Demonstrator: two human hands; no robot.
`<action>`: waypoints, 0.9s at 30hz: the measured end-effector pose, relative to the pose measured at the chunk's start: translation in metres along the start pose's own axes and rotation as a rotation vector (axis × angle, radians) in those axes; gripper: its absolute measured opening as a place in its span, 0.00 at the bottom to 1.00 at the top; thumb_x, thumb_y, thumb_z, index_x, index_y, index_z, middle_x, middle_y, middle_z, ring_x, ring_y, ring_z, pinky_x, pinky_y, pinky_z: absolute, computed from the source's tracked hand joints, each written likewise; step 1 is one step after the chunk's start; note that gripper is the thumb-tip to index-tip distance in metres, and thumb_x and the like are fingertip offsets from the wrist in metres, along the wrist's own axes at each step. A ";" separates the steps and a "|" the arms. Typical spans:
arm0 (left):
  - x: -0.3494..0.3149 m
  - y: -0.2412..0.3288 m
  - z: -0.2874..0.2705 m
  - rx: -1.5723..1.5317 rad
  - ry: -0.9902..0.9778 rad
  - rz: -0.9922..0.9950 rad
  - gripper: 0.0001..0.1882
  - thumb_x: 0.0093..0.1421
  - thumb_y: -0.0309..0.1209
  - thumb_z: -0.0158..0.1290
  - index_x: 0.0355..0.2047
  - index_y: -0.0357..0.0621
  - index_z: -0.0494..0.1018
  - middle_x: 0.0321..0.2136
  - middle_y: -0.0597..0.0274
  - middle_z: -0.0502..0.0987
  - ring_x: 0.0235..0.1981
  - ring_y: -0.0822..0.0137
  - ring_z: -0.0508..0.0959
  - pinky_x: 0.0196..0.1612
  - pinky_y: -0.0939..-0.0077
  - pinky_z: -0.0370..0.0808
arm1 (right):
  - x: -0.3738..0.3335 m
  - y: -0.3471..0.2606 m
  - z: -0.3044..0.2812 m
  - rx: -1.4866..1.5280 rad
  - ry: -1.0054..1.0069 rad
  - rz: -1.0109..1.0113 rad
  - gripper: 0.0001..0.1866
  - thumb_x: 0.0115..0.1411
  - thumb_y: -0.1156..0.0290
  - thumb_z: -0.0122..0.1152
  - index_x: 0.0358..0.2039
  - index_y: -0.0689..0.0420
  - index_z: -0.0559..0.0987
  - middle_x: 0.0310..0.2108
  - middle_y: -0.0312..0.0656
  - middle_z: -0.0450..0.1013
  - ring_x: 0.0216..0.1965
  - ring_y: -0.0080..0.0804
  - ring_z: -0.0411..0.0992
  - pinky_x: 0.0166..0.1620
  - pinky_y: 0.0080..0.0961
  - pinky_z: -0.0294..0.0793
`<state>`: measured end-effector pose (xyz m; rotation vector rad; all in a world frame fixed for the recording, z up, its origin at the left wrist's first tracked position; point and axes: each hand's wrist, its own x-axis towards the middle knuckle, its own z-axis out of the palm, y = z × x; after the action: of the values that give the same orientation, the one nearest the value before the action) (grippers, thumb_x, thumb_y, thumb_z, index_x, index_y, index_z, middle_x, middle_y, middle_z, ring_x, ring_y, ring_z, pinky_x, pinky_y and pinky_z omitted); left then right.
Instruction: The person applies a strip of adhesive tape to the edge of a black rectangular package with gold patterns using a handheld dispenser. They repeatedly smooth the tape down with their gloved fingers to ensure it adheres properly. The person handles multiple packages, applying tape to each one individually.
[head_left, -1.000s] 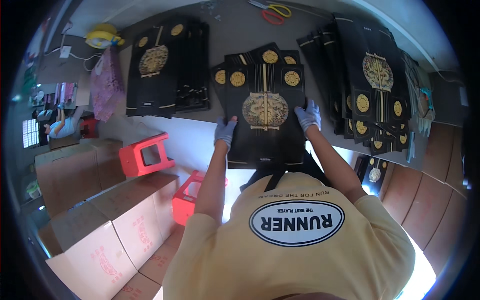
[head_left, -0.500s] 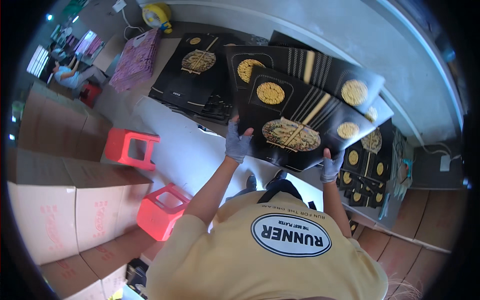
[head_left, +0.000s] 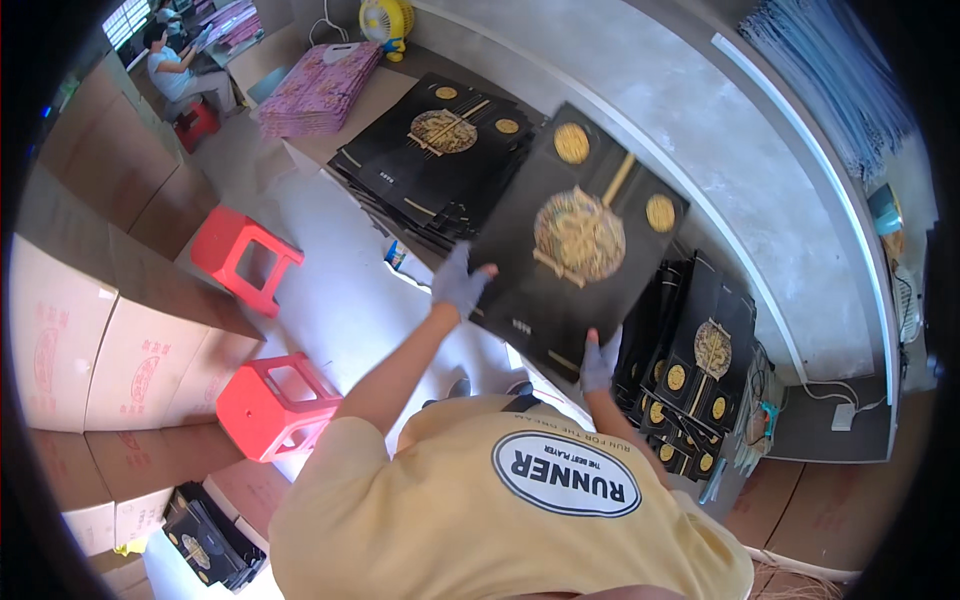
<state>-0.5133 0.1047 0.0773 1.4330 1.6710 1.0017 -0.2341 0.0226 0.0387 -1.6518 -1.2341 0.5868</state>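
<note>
Between my two hands is a stack of flat black printed sheets (head_left: 515,245), with a picture of a filled bowl and golden round dishes on the top one. My left hand (head_left: 461,285), in a grey glove with bare fingertips, grips the stack's left edge. On its lower right edge is my right hand (head_left: 600,362), gloved the same way, thumb on top; its other fingers are hidden beneath. Left of the held stack lies a pile of similar black sheets (head_left: 410,185). To its right, more of them (head_left: 735,350) lie in overlapping heaps.
Pink patterned flat bags (head_left: 310,95) and a yellow fan (head_left: 385,20) are at the table's far left. Two red stools (head_left: 225,255) stand on the floor beside stacked cartons (head_left: 140,350). A wall runs behind the table. Another person (head_left: 175,70) sits at the far left.
The loosely fanned sheets now form one aligned stack, turned more upright in view. Both hands still hold it. The view has shifted, showing more of the wall at right.
</note>
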 end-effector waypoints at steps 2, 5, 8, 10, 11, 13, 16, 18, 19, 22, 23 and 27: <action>0.038 -0.002 -0.039 0.119 0.201 0.098 0.33 0.48 0.45 0.60 0.50 0.41 0.64 0.45 0.43 0.72 0.48 0.44 0.71 0.49 0.61 0.67 | 0.039 -0.019 0.040 0.106 -0.027 0.043 0.36 0.58 0.65 0.57 0.61 0.65 0.52 0.59 0.48 0.56 0.58 0.35 0.55 0.60 0.25 0.51; 0.066 0.048 -0.126 0.276 0.533 0.287 0.32 0.50 0.42 0.59 0.52 0.41 0.63 0.47 0.43 0.69 0.51 0.47 0.67 0.52 0.62 0.63 | 0.085 -0.129 0.104 0.337 -0.157 0.123 0.40 0.58 0.60 0.56 0.62 0.67 0.49 0.63 0.52 0.49 0.64 0.39 0.48 0.63 0.26 0.46; 0.051 0.097 -0.156 0.422 0.921 0.483 0.29 0.52 0.37 0.56 0.52 0.40 0.63 0.44 0.44 0.69 0.50 0.46 0.66 0.53 0.59 0.62 | 0.120 -0.197 0.170 0.476 -0.161 0.143 0.41 0.54 0.59 0.60 0.61 0.66 0.53 0.58 0.53 0.59 0.58 0.42 0.59 0.58 0.27 0.56; 0.026 0.120 -0.137 0.382 0.963 0.578 0.27 0.53 0.34 0.55 0.52 0.37 0.63 0.45 0.44 0.68 0.50 0.46 0.66 0.53 0.59 0.62 | 0.159 -0.193 0.212 0.231 -0.106 0.169 0.39 0.54 0.59 0.60 0.60 0.64 0.54 0.56 0.55 0.61 0.57 0.46 0.60 0.58 0.29 0.58; 0.009 0.117 -0.119 0.383 0.923 0.599 0.26 0.53 0.32 0.54 0.52 0.36 0.62 0.46 0.43 0.67 0.51 0.47 0.65 0.54 0.59 0.61 | 0.167 -0.195 0.227 0.161 -0.204 0.300 0.39 0.54 0.58 0.59 0.60 0.64 0.55 0.55 0.55 0.62 0.55 0.47 0.62 0.57 0.31 0.60; -0.028 0.085 -0.080 0.362 0.607 0.698 0.27 0.54 0.32 0.54 0.52 0.35 0.62 0.52 0.42 0.62 0.56 0.47 0.61 0.57 0.59 0.59 | 0.155 -0.186 0.248 0.128 -0.377 0.423 0.35 0.54 0.59 0.58 0.58 0.62 0.58 0.50 0.53 0.65 0.51 0.46 0.65 0.54 0.32 0.64; -0.089 0.042 -0.026 0.467 0.057 0.603 0.29 0.52 0.34 0.56 0.54 0.42 0.63 0.56 0.36 0.56 0.58 0.41 0.57 0.58 0.57 0.58 | 0.129 -0.125 0.251 0.117 -0.483 0.371 0.25 0.54 0.65 0.56 0.51 0.58 0.65 0.40 0.47 0.70 0.45 0.37 0.68 0.47 0.31 0.69; -0.123 0.004 -0.022 0.389 -0.109 0.393 0.26 0.53 0.34 0.56 0.52 0.46 0.65 0.54 0.39 0.60 0.55 0.42 0.61 0.55 0.57 0.62 | 0.089 -0.098 0.221 0.143 -0.557 0.209 0.20 0.55 0.67 0.56 0.48 0.58 0.69 0.36 0.43 0.71 0.42 0.33 0.70 0.44 0.28 0.70; -0.133 -0.022 -0.023 0.360 -0.187 0.397 0.24 0.53 0.34 0.55 0.51 0.45 0.66 0.50 0.42 0.64 0.51 0.44 0.65 0.53 0.58 0.64 | 0.059 -0.085 0.189 0.178 -0.574 0.079 0.19 0.55 0.68 0.55 0.47 0.58 0.69 0.36 0.42 0.71 0.41 0.32 0.70 0.42 0.26 0.70; -0.149 -0.060 -0.025 0.348 -0.481 0.316 0.17 0.55 0.31 0.53 0.46 0.44 0.70 0.37 0.49 0.73 0.40 0.49 0.73 0.44 0.60 0.70 | -0.012 0.005 0.082 0.108 -0.680 -0.008 0.15 0.56 0.65 0.54 0.43 0.57 0.74 0.34 0.42 0.73 0.36 0.29 0.70 0.42 0.24 0.70; -0.154 -0.071 -0.024 0.365 -0.497 0.356 0.16 0.55 0.31 0.53 0.45 0.45 0.71 0.35 0.50 0.73 0.38 0.49 0.73 0.42 0.60 0.71 | -0.031 0.027 0.046 0.086 -0.698 -0.021 0.15 0.56 0.64 0.54 0.41 0.57 0.75 0.34 0.42 0.73 0.35 0.28 0.71 0.42 0.23 0.70; -0.146 -0.084 0.000 0.363 -0.587 0.449 0.11 0.55 0.30 0.51 0.40 0.46 0.73 0.30 0.53 0.74 0.31 0.51 0.75 0.37 0.63 0.72 | -0.064 0.053 -0.109 -0.208 -0.187 0.185 0.10 0.55 0.61 0.57 0.29 0.54 0.78 0.24 0.41 0.72 0.26 0.33 0.70 0.34 0.29 0.71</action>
<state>-0.5309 -0.0468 0.0069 2.1534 1.1499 0.4197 -0.1455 -0.0815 0.0277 -1.9348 -1.3207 0.7613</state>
